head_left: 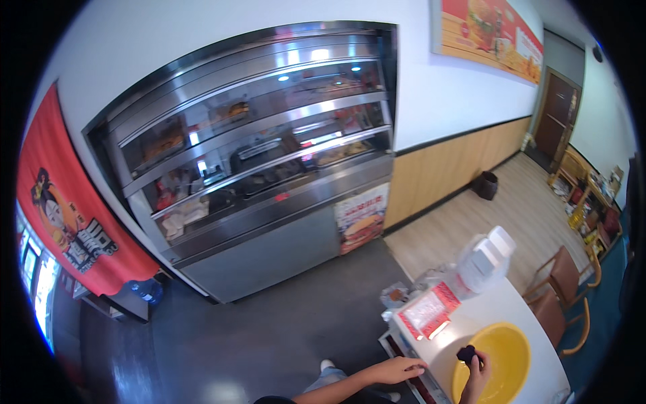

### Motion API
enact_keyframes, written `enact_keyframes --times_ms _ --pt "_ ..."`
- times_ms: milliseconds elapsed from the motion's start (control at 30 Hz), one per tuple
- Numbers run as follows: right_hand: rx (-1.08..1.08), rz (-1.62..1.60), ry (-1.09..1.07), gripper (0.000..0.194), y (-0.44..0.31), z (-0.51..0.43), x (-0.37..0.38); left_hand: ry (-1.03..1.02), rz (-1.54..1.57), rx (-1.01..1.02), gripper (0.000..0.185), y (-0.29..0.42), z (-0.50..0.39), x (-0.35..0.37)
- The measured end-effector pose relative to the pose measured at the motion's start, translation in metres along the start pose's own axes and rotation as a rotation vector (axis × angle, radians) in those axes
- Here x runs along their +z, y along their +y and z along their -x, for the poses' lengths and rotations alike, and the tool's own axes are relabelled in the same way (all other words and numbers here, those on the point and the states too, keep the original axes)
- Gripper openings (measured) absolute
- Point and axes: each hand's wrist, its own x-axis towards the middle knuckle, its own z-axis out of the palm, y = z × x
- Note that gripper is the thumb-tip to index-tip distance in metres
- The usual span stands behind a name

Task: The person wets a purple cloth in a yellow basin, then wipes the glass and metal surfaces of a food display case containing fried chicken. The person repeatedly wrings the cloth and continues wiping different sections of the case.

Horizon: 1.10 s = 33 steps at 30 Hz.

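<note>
My right hand (479, 372) pinches a small dark crumpled item (466, 354), possibly cloth, over the left part of a yellow plastic basin (517, 348). The basin stands on a white table (497, 309); clear liquid seems to be at its bottom. Left of the basin, my left hand (400, 369) reaches to the table's near edge, fingers loosely extended and nothing seen in them. On the table beyond lies a red and white printed sheet or packet (426, 312). Past it stand white boxes (492, 251) in a clear plastic bag (467, 278).
A steel-framed glass food display counter (262, 166) is set in the wall ahead. Brown chairs (550, 310) stand at the table's right side. A dark waste bin (485, 186) is by the wood-panelled wall. At left hang a red curtain (81, 212) and, below it, a blue water bottle (147, 291).
</note>
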Motion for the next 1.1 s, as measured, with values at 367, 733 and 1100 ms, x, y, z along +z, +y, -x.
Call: enact_keyframes --times_ms 367,733,1100 --pt "-0.360 0.068 -0.828 0.022 -0.043 0.062 0.330 0.966 0.780 0.055 0.029 -0.049 0.177 -0.144" --pt "-0.097 -0.209 -1.100 0.030 -0.038 -0.006 0.474 0.803 0.361 -0.035 0.024 -0.077 0.192 -0.248" --pt "0.104 0.009 -1.177 0.042 -0.002 -0.179 0.624 1.285 0.677 -0.104 0.027 -0.094 0.089 -0.461"
